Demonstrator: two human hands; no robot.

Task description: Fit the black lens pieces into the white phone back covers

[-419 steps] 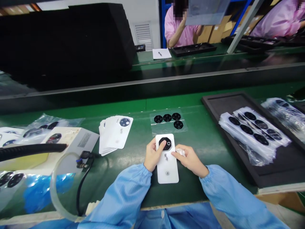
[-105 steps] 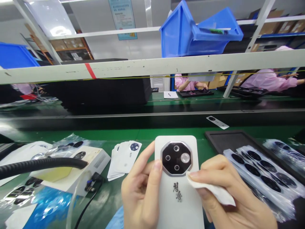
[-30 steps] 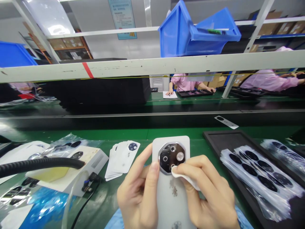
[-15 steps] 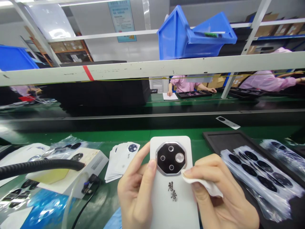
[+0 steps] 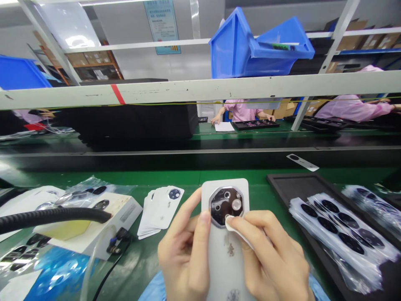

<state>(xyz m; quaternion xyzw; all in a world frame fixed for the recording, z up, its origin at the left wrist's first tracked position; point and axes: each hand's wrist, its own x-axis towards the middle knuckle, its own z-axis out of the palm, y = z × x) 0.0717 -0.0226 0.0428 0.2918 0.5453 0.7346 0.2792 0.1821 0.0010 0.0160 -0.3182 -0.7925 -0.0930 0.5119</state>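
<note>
A white phone back cover [image 5: 219, 255] with an eight-sided black camera window [image 5: 224, 200] is held upright in front of me. Around its left edge my left hand [image 5: 186, 246] is closed, thumb on the face and fingers behind. Pinched in my right hand [image 5: 272, 251] is a small white cloth [image 5: 234, 228], its tip pressed on the lower edge of the camera window. Dark lettering below the window is partly covered by that hand. Left of the cover, a fanned stack of white phone cards [image 5: 161, 209] lies on the green table.
At right, a black tray [image 5: 291, 184] holds several bagged camera covers [image 5: 341, 221]. A white box [image 5: 122, 213], a black ribbed hose [image 5: 56, 219] and blue film [image 5: 62, 271] lie at left. One loose cover strip [image 5: 302, 162] rests farther back. Beyond the rail, people in pink work.
My right hand with the cloth has moved left, from the window's lower right corner onto its lower edge. The cover has tilted slightly and shifted a little to the right at its left edge.
</note>
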